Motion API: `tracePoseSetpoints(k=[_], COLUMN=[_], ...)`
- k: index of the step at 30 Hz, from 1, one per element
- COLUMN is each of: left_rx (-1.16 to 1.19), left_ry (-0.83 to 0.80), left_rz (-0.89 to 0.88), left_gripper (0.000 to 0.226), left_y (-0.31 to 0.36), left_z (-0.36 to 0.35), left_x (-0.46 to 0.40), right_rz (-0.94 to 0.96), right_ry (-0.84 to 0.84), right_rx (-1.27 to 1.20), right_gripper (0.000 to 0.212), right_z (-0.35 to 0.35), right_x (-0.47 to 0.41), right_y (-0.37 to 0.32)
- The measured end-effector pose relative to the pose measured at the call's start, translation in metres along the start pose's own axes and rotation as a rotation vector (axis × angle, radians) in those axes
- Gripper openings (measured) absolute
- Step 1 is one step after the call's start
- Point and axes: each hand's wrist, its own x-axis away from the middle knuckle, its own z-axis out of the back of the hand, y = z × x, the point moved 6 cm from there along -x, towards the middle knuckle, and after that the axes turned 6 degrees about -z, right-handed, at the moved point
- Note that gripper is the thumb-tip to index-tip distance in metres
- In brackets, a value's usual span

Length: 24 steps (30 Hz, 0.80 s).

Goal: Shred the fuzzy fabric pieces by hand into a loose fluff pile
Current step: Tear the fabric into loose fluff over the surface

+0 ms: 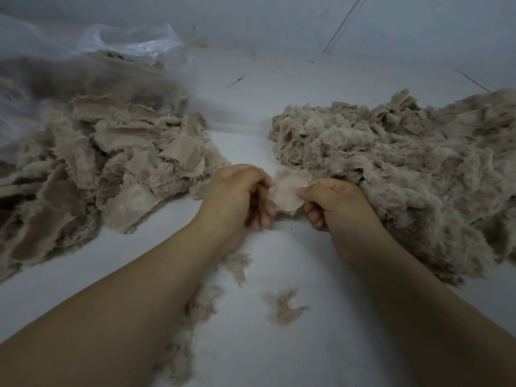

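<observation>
Both hands pinch one fabric piece (286,192) betw. them, low centre: left hand (237,194) on its left edge, right hand (331,202) on its right. Looks light, soft, limp; prob. tears easiest gripped at opposite edges w/ fingertips close together. Unshredded pieces (111,163) heaped left by a plastic bag (125,46); fluff pile (405,163) right. Pale worktop (293,344), stray tufts, dim room.
</observation>
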Motion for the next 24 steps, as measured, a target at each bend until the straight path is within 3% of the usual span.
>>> tracePoseSetpoints(k=[2, 5, 7, 11, 14, 17, 19, 24], left_rx=[0.008, -0.239, -0.234, 0.172, 0.254, -0.143, -0.427, -0.780], left_ry=[-0.026, -0.084, 0.034, 0.501, 0.499, 0.345, 0.237, 0.118], left_rz=[0.025, 0.022, -0.013, -0.249, -0.313, -0.245, -0.301, -0.483], left_gripper=[0.020, 0.024, 0.022, 0.013, 0.024, 0.026, 0.034, 0.017], left_y=[0.001, -0.002, -0.002, 0.020, 0.024, 0.014, 0.011, 0.017], left_z=[-0.001, -0.006, -0.001, 0.039, 0.037, 0.016, 0.005, -0.015], left_x=[-0.002, 0.000, 0.001, 0.000, 0.000, 0.008, 0.011, 0.006], right_rz=[0.009, 0.023, 0.015, 0.002, -0.008, -0.004, -0.011, -0.061], right_ry=[-0.008, -0.026, -0.006, 0.036, 0.041, 0.044, 0.047, 0.051], right_rx=[0.022, 0.047, 0.021, -0.033, -0.046, -0.057, -0.059, -0.095], right_gripper=[0.050, 0.049, 0.045, 0.046, 0.046, 0.041, 0.036, 0.035], right_z=[0.000, -0.003, -0.002, 0.001, 0.001, 0.001, 0.002, 0.006], right_x=[0.000, 0.002, 0.002, 0.001, 0.001, 0.001, 0.001, -0.003], right_y=[0.000, -0.001, -0.001, -0.002, -0.002, -0.002, -0.001, 0.000])
